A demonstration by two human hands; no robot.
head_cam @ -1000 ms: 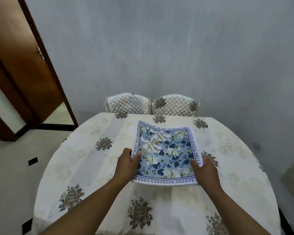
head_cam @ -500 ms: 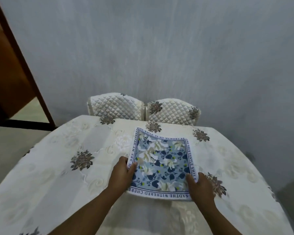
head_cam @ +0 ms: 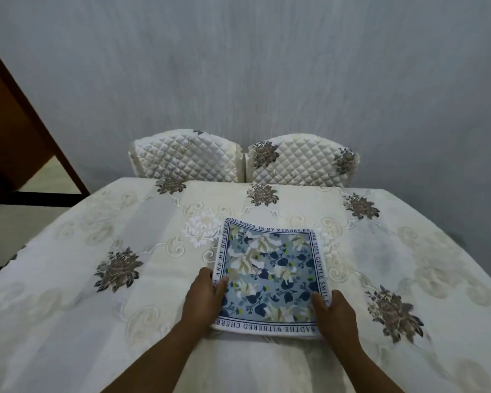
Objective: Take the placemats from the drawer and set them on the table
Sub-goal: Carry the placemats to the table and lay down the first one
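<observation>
A square placemat (head_cam: 270,276) with a blue floral print and a lettered white border lies low over the round table (head_cam: 68,293), which wears a cream embroidered cloth. My left hand (head_cam: 203,296) grips the mat's near left edge, thumb on top. My right hand (head_cam: 333,310) grips its near right corner the same way. I cannot tell whether more than one mat is in the stack, or whether the mat's far edge rests on the cloth.
Two chairs with quilted cream covers (head_cam: 187,157) (head_cam: 301,160) stand pushed in at the table's far side, against a grey wall. A brown wooden door frame (head_cam: 26,109) stands at the left.
I have come closer to the table, which now fills more of the view. Both hands have carried the mat lower and nearer to the cloth, keeping the same grip.
</observation>
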